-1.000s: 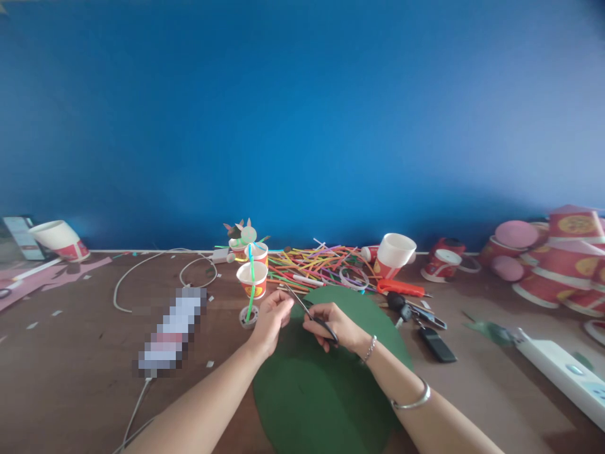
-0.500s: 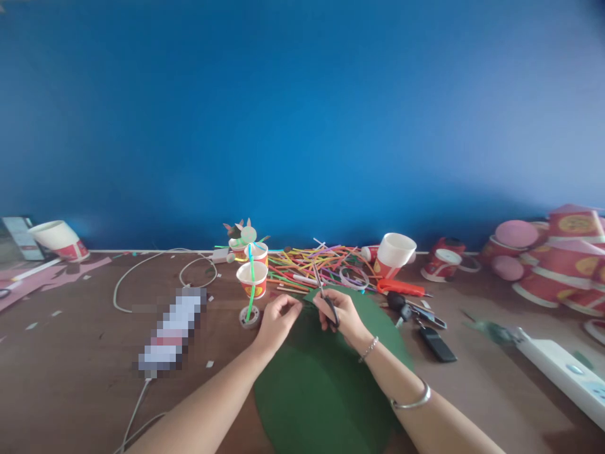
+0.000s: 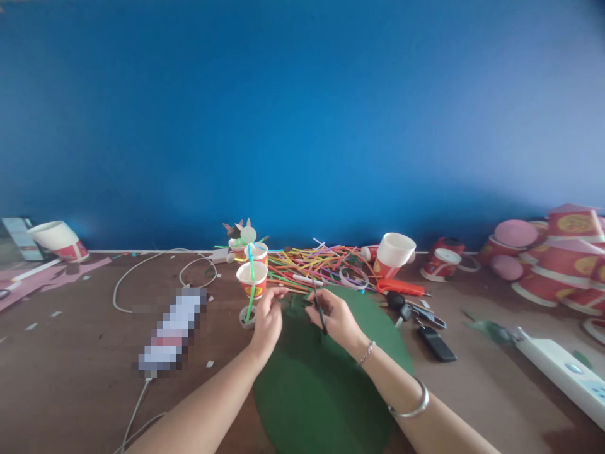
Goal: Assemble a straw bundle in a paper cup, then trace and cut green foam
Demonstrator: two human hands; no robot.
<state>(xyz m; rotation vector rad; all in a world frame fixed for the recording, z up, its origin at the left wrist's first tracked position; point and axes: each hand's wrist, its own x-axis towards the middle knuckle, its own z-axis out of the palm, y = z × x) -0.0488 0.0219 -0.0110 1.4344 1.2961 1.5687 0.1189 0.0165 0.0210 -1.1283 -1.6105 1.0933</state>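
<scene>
A large round sheet of dark green paper (image 3: 326, 391) lies on the table in front of me. Over its upper left part is my left hand (image 3: 268, 321), fingers bent together at the tips; anything between them is too small to make out. My right hand (image 3: 334, 318) grips a pair of dark-handled scissors (image 3: 319, 309), blades pointing away from me, above the upper middle of the sheet. Between the two hands, small green paper scraps (image 3: 293, 305) show on the sheet.
Coloured straws (image 3: 316, 261) pile up behind the sheet. Left of it stand a paper cup (image 3: 252, 280) and a tape roll (image 3: 247, 316). To the right are a white-rimmed cup (image 3: 394, 252), an orange tool (image 3: 401, 288), keys (image 3: 437, 343) and a power strip (image 3: 562, 372).
My left hand has drawn back to the left and slightly up, away from the right hand. The right hand has turned the scissors a little and shifted slightly left.
</scene>
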